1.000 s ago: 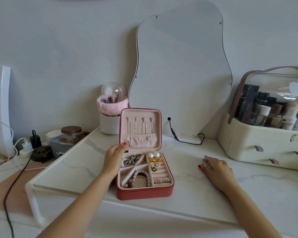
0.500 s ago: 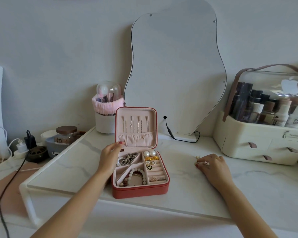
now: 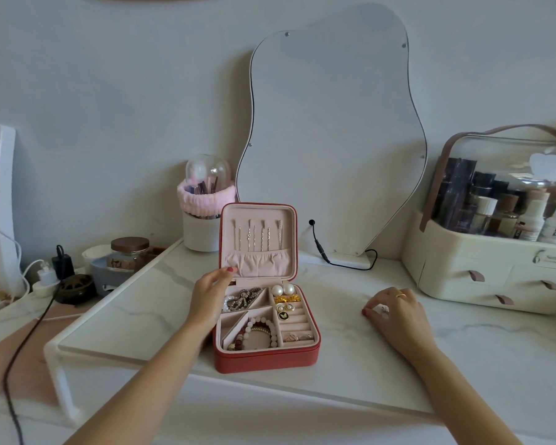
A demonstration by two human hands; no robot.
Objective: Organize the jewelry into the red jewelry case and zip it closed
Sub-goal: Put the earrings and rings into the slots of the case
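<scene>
Red jewelry case (image 3: 265, 359), open, near the front edge of the white marble-pattern desk (image 3: 142, 316), lid (image 3: 258, 240) upright. Its tray holds a bead bracelet (image 3: 259, 330) in the near compartment, rings in the slotted rows at right, a silver chain piece (image 3: 244, 300) at far left, and two pearl earrings (image 3: 283, 289) at far right; thin chains hang inside the lid above a pink pocket. Left hand (image 3: 211, 298) rests against the case's left side, fingers reaching up to touch the lid's lower left corner; it grips nothing. Right hand (image 3: 394, 311), well to the right of the case, lies knuckles-up on the desk with fingers curled over a small pale jewelry piece (image 3: 382, 309) pinched at the fingertips; a gold ring sits on one finger. Farther back: a brush holder (image 3: 203, 232) with a pink band just behind the lid's left edge, a wavy mirror (image 3: 334, 139) leaning on the wall with a black cable (image 3: 321, 248) at its base, and a cream cosmetics organizer (image 3: 482, 271) at far right. A jar (image 3: 129, 253) and chargers sit at far left. Compared with one second earlier, the right hand's fingers, then spread flat, are drawn together; the left hand keeps its place.
</scene>
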